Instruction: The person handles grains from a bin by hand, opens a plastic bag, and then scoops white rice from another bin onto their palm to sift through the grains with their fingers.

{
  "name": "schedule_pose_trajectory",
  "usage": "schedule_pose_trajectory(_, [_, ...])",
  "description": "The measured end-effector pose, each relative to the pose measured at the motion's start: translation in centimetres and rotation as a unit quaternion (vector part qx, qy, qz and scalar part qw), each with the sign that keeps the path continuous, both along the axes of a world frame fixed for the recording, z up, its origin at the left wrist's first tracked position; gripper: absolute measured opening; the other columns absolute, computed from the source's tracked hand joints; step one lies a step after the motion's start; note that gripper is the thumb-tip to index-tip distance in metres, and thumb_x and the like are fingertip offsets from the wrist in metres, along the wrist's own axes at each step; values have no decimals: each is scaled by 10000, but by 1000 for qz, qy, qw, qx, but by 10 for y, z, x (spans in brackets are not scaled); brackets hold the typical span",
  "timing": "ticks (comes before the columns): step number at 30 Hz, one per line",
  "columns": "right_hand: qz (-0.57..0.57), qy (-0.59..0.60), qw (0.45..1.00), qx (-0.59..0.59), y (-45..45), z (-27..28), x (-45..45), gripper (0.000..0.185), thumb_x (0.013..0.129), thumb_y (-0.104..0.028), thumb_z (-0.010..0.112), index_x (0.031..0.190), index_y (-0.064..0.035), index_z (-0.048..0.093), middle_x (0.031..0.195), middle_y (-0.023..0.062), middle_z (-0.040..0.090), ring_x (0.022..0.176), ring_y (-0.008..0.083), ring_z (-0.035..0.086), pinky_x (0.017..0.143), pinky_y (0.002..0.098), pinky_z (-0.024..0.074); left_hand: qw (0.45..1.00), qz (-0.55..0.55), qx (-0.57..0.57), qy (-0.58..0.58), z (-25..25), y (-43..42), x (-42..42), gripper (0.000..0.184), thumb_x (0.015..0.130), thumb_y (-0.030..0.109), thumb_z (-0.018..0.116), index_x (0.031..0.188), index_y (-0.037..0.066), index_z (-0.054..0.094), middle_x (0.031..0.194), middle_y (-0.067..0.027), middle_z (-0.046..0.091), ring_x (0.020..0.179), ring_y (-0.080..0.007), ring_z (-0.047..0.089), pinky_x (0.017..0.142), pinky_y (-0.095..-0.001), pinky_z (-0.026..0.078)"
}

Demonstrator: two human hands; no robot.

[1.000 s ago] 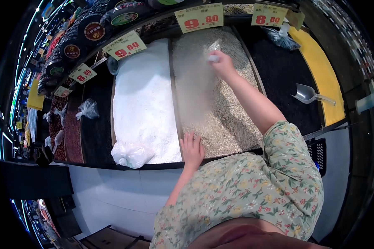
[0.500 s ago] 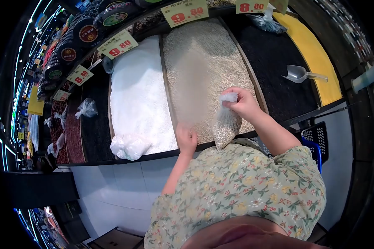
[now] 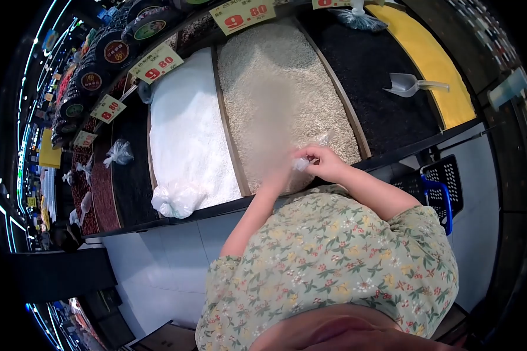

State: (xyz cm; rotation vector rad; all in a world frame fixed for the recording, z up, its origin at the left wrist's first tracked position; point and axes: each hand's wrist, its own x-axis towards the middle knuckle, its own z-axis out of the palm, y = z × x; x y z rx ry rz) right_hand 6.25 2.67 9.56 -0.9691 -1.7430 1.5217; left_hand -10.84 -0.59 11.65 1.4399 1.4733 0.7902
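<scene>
My right hand (image 3: pixel 325 164) is closed on the gathered top of a clear plastic bag (image 3: pixel 301 165), at the front of a bin of pale grain (image 3: pixel 316 99). The bag's body of grain is mostly hidden behind my hands and forearm. Close beside the bag's neck is my left hand (image 3: pixel 282 168), its fingers lost in a blurred patch, so its grip does not show. A bit of clear plastic (image 3: pixel 325 139) lies on the grain just beyond my right hand.
To the left is a bin of white grain (image 3: pixel 187 117) with a tied bag (image 3: pixel 178 200) at its front. A dark bin (image 3: pixel 375 88) on the right holds a clear scoop (image 3: pixel 405 85), beside yellow grain (image 3: pixel 433 64). A basket with a blue handle (image 3: pixel 442 202) stands at lower right.
My left hand has risen from the bin's front edge to the bag's neck. My right hand has moved left and down with the bag. The view has shifted slightly.
</scene>
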Motion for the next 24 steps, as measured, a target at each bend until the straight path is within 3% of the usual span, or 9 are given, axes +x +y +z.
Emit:
schedule_pose_trajectory(6, [76,84,986,-121,8,-30,11,317,757,-11,604,1074,-20,609,1020,40,596,886,114,568,767,257,457,998,19,22,-54,5,-15,8,332,798,49,506,1113,-21,583,1042,-114,647,960,-173,599,839,-302,464])
schedule_pose_trajectory(10, [87,42,981,-170,15,-38,12,323,767,-34,622,1090,-35,598,982,29,616,877,103,566,776,259,459,1000,19,-15,-1,3,-19,12,331,801,73,521,1115,-10,582,1038,-121,649,949,-161,601,816,-296,468])
schedule_pose_trajectory(16, [95,33,990,-95,15,-23,8,355,745,-81,658,1090,-47,584,936,18,625,828,104,573,731,264,472,998,60,-3,-8,-7,-27,16,332,775,77,529,1089,-12,586,999,-152,650,917,-192,612,809,-321,465])
schedule_pose_trajectory(19, [121,-43,992,-20,15,-5,7,363,731,-115,672,1073,-38,579,905,55,623,806,124,585,700,283,483,997,67,29,4,-25,-30,16,326,771,68,516,1077,-22,583,978,-170,645,909,-234,617,818,-335,460])
schedule_pose_trajectory(21, [147,-156,974,68,13,24,4,368,719,-140,663,1055,-21,570,894,129,615,800,193,604,698,319,492,994,105,30,-9,-33,-30,20,307,775,60,502,1057,-31,583,968,-182,640,914,-263,616,819,-339,455])
schedule_pose_trajectory(22, [148,-156,974,66,13,35,1,368,719,-140,663,1055,-21,570,894,129,615,800,193,604,698,319,492,994,105,28,-9,-37,-30,21,307,775,60,502,1057,-31,583,968,-182,640,914,-263,616,819,-339,455])
schedule_pose_trajectory(24, [180,-204,958,93,13,49,-3,374,707,-148,632,1047,-10,560,904,194,607,825,302,610,734,373,491,984,137,103,58,-45,-28,24,281,799,81,506,1044,-32,587,943,-182,640,894,-275,616,798,-344,456])
